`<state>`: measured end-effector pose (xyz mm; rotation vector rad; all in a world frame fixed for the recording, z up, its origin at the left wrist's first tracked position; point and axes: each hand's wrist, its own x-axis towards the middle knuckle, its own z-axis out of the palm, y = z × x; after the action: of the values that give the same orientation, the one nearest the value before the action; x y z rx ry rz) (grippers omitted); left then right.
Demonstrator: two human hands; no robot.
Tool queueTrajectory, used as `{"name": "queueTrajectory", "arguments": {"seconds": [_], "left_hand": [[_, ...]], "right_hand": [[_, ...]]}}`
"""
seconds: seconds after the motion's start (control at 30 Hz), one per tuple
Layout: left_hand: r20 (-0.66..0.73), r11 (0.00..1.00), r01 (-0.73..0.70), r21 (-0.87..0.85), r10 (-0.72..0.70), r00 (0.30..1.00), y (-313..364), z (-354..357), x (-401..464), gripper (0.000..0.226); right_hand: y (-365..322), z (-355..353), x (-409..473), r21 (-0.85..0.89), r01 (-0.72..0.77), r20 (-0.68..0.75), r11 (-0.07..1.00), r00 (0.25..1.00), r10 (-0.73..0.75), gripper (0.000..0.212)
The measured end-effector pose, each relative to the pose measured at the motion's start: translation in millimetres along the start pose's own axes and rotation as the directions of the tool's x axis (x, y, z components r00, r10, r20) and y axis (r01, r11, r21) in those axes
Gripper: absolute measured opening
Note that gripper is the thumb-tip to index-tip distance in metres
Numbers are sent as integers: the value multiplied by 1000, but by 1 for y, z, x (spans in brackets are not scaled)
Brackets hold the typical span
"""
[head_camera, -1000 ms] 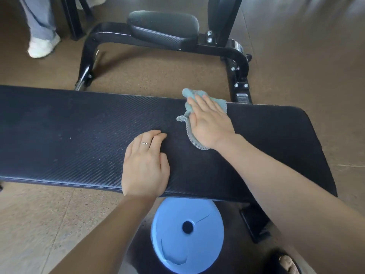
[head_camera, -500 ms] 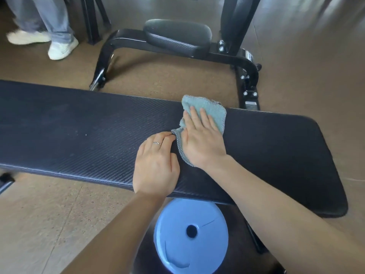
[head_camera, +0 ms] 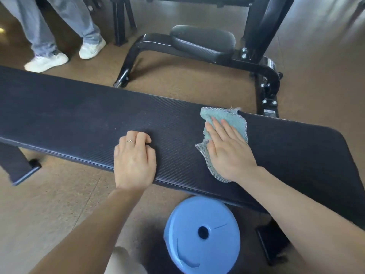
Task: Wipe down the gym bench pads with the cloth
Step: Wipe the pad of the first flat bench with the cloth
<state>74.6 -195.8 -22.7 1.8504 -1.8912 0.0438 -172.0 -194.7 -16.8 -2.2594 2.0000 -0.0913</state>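
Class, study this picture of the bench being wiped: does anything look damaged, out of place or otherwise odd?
Only small things. The blue disc on the floor under the bench pad seems to have a curved crack near its edge, and the cloth is frayed at its far corner.

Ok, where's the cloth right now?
In the head view, the cloth lies on the bench pad toward its right end, pressed flat under the right hand.
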Motion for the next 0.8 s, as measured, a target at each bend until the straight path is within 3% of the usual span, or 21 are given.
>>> {"name": "queueTrajectory", "arguments": {"seconds": [0.1,0.2,0.37,0.5,0.6,0.7,0.8], "left_hand": [[-20,1000,30,5,-30,999,0,3,-2,19],[-25,1000,13,-9,-13,1000,0,4,-4,19],[-54,1000,-8,-15,8,999,-2,6,-7,21],[-46,1000,-14,-17,13,999,-1,6,-7,22],[-23,1000,-13,-13,13,1000,0,5,-6,23],[-9,1000,-10,-10,10,1000,-2,5,-5,23],[-4,1000,-11,-19,11,1000,-3,5,-3,24]], "right_hand": [[-7,-5,40,10,-118,43,993,992,117,58],[-18,-3,28,41,-130,8,991,992,129,60],[-56,9,-67,-32,106,-37,994,994,-107,58],[-50,6,-37,-27,168,-13,985,986,-169,58],[-51,4,25,18,87,15,996,996,-87,67],[-59,2,78,13,-40,56,999,998,39,59],[-67,1,86,26,-68,53,997,996,66,60]]}}
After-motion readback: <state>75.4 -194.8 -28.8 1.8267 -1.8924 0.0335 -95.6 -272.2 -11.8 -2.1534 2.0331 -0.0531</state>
